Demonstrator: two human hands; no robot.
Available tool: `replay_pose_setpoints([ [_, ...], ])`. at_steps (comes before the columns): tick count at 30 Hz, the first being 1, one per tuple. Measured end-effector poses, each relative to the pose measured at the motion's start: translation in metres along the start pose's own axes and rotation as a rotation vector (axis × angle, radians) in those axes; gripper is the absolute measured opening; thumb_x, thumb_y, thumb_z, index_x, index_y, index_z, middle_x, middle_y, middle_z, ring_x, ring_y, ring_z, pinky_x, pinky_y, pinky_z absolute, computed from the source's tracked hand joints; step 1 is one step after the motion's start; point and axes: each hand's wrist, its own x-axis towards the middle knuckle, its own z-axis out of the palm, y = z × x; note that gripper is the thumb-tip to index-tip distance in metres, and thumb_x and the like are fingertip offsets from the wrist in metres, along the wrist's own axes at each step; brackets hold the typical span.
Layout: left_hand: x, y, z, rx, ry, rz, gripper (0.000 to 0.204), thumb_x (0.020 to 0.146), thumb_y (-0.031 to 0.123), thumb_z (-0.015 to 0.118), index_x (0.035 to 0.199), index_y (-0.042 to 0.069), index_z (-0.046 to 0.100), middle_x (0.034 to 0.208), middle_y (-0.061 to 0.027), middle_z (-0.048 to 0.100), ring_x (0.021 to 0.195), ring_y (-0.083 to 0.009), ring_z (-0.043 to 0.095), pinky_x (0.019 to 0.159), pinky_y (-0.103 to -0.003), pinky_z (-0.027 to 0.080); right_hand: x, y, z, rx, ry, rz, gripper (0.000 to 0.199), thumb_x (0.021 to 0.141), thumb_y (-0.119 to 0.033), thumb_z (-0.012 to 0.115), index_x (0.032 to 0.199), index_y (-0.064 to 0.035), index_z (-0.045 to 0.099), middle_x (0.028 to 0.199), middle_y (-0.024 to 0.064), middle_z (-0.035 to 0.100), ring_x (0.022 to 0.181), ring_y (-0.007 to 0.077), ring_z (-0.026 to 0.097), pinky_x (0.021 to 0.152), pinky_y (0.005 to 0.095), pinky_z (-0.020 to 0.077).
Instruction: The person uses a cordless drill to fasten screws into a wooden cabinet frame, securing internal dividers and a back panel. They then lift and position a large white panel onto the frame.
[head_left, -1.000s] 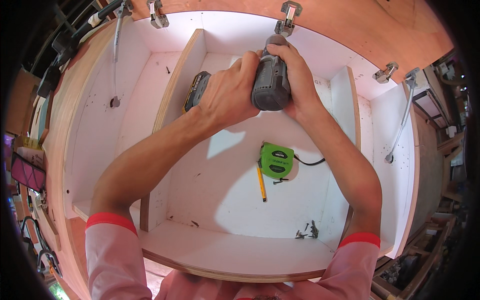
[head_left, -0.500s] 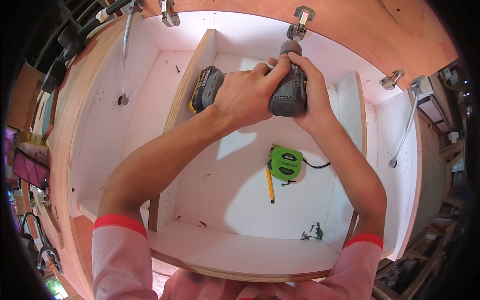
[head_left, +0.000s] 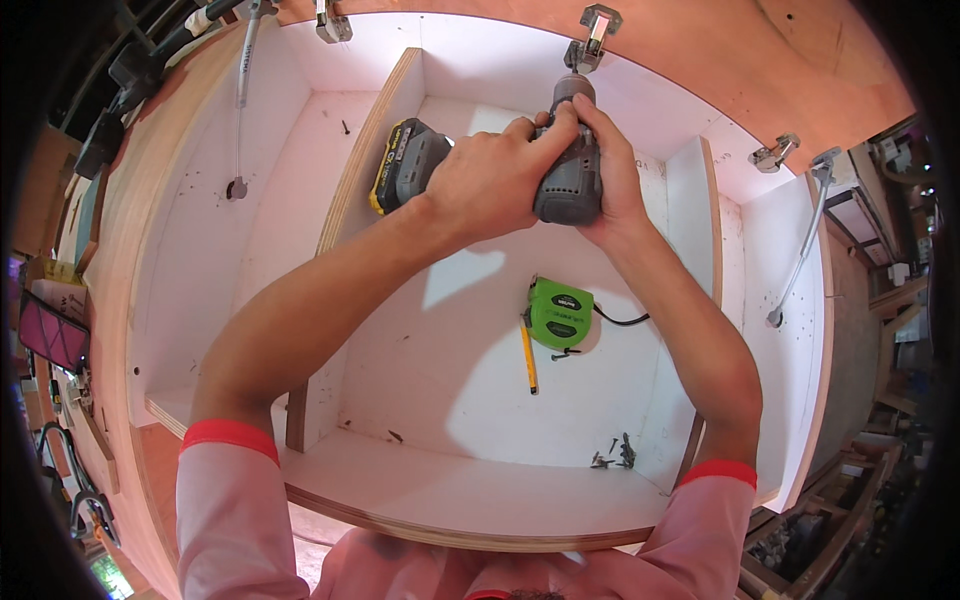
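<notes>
A: Head view, quick pass. Both hands on the grey cordless drill with black-and-yellow battery pack (head_left: pixel 566 170). Left hand (head_left: pixel 490 180) wraps closed over the body from the left, right hand (head_left: pixel 612 175) cups the right side, fingers curled tight round the housing.

B: Why two hands?

A: Looks like bracing, my guess. The nose points up at the metal cabinet hinge (head_left: pixel 592 32) on the far white panel, and the pair of hands keeps it square and pressed in.

B: Where's the drill sitting?

A: Inside the white laminated plywood cabinet box (head_left: pixel 470 500), middle bay, top end, right under that hinge. Battery end lies just beside the upright divider panel (head_left: pixel 370 160).

B: Loose stuff?

A: Green round tape measure (head_left: pixel 560 314) and yellow pencil (head_left: pixel 527 355) lie on the bay's back panel, near each other, well below the hands. Small heap of dark screws (head_left: pixel 612 455) in the lower right corner. All within reach, probably parked there for that reason.
</notes>
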Motion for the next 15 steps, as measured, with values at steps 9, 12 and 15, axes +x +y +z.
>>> replay_pose_setpoints([
  [9,0.002,0.001,-0.004,-0.183,0.102,-0.046,0.092,0.068,0.005,0.080,0.149,0.011,0.037,0.117,-0.0211,0.069,0.099,-0.0459,0.067,0.080,-0.052,0.056,0.008,-0.013,0.016,-0.063,0.084,0.002,0.030,0.098,-0.034,0.065,0.110,-0.0066,0.060,0.098,0.0057,0.066,0.084,0.0158,0.067,0.076,0.0346,0.0579],
  [12,0.003,0.004,-0.002,-0.189,0.109,-0.038,0.085,0.070,0.007,0.078,0.144,0.009,0.037,0.113,-0.0223,0.069,0.094,-0.0464,0.068,0.076,-0.054,0.056,0.002,-0.017,0.017,-0.083,0.086,0.021,0.031,0.098,-0.034,0.066,0.110,-0.0058,0.059,0.097,0.0060,0.065,0.083,0.0158,0.067,0.076,0.0346,0.0580],
  [15,0.002,0.005,-0.003,-0.205,0.058,-0.080,0.081,0.072,0.009,0.077,0.142,0.009,0.037,0.111,-0.0226,0.069,0.092,-0.0468,0.068,0.074,-0.055,0.056,0.001,-0.018,0.017,-0.105,0.100,0.005,0.031,0.097,-0.033,0.066,0.110,-0.0054,0.059,0.096,0.0061,0.065,0.082,0.0158,0.067,0.075,0.0343,0.0579],
])
